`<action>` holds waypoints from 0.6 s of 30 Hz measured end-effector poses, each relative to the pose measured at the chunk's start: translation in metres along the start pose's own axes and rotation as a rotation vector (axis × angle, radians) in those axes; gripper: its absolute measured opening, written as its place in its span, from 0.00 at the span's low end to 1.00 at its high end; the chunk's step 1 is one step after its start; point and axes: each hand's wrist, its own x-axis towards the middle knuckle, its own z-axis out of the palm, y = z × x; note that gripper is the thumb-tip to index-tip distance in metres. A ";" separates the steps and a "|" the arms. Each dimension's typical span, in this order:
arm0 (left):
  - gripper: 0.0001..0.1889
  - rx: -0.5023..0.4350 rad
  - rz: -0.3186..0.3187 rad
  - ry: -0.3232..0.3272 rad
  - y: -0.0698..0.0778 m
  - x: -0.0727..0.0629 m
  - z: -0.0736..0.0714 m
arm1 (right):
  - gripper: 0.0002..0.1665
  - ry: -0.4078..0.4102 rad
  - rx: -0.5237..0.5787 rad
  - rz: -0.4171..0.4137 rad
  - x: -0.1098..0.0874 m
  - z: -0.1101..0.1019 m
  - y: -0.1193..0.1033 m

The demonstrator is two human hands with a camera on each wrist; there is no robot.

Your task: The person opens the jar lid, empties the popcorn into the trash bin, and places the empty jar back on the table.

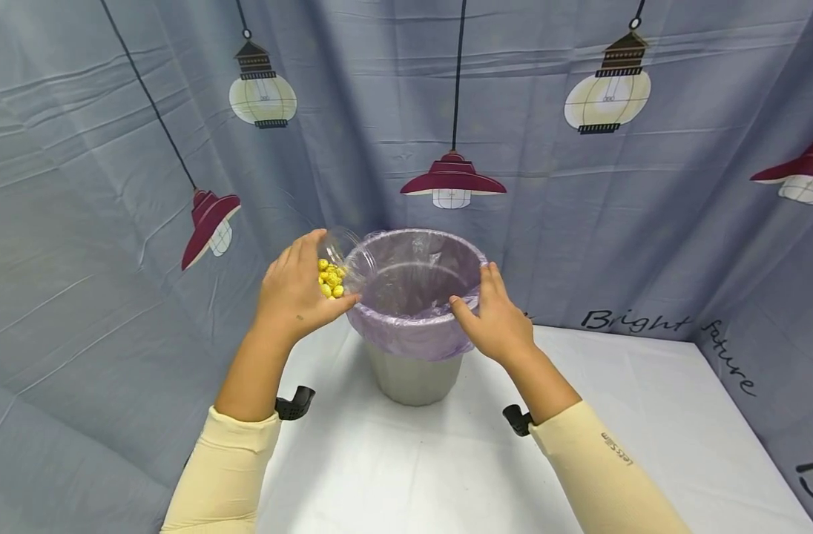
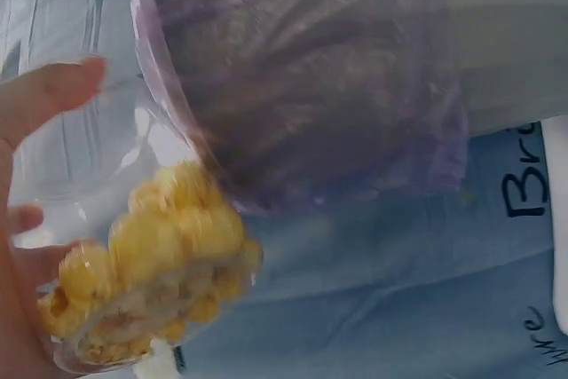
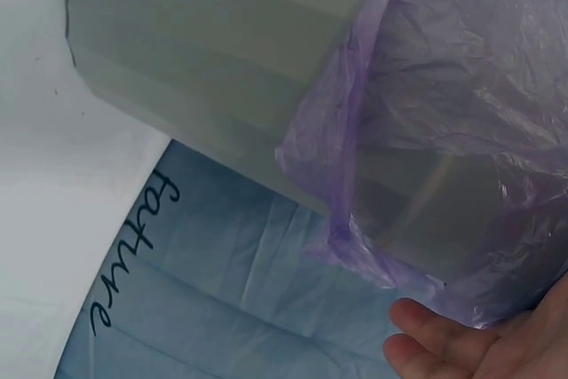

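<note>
My left hand (image 1: 293, 289) holds a clear plastic jar (image 1: 340, 248) tilted on its side, its mouth over the left rim of the bin. Round yellow pieces that look like popcorn (image 2: 146, 241) lie in the jar's lower end. The grey trash bin (image 1: 416, 378) stands upright, lined with a thin purple bag (image 1: 413, 337) folded down over its rim. At the bin's right rim is my right hand (image 1: 503, 319), fingers straight along the outside and thumb spread over the bag's front edge. In the right wrist view, its fingertips (image 3: 413, 312) are beside the bag.
The bin stands on a white-covered table (image 1: 406, 475). Behind it and to the sides hangs a grey-blue curtain (image 1: 380, 96) printed with lamps and lettering. Black wrist mounts (image 1: 296, 404) stick out inward from both sleeves.
</note>
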 end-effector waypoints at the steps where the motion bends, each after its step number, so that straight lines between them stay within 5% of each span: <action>1: 0.56 0.038 0.036 -0.004 0.004 0.002 0.000 | 0.57 0.000 0.000 0.000 0.000 0.000 0.001; 9: 0.54 0.274 0.195 -0.051 0.027 0.012 0.001 | 0.57 0.007 0.014 -0.010 0.000 0.001 0.001; 18: 0.54 0.344 0.192 -0.140 0.040 0.010 0.003 | 0.57 0.007 0.022 -0.007 -0.001 0.001 0.002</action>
